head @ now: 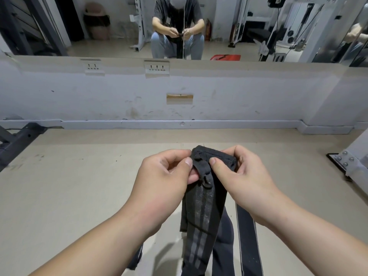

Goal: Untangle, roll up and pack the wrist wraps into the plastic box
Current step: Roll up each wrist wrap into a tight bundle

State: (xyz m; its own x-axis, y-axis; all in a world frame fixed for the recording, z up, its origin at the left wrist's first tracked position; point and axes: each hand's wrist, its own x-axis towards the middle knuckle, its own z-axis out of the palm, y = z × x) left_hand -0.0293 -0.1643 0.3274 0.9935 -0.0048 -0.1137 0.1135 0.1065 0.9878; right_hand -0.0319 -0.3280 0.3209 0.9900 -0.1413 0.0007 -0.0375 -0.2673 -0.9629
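A black wrist wrap with grey stripes (201, 208) hangs down from both my hands above the beige floor. My left hand (165, 176) pinches its top edge and the thumb loop with thumb and fingers. Gripping the folded top end on the other side is my right hand (239, 172), thumb pressed on the fabric. Another black wrap (248, 242) with pale edges lies on the floor below my right forearm, and more dark strap shows behind the hanging one. The plastic box is not in view.
A white wall with a mirror (179, 26) stands ahead; the mirror reflects a seated person and gym machines. A dark metal frame foot (18, 142) lies at the left, and a bolted white frame base (346, 162) sits at the right.
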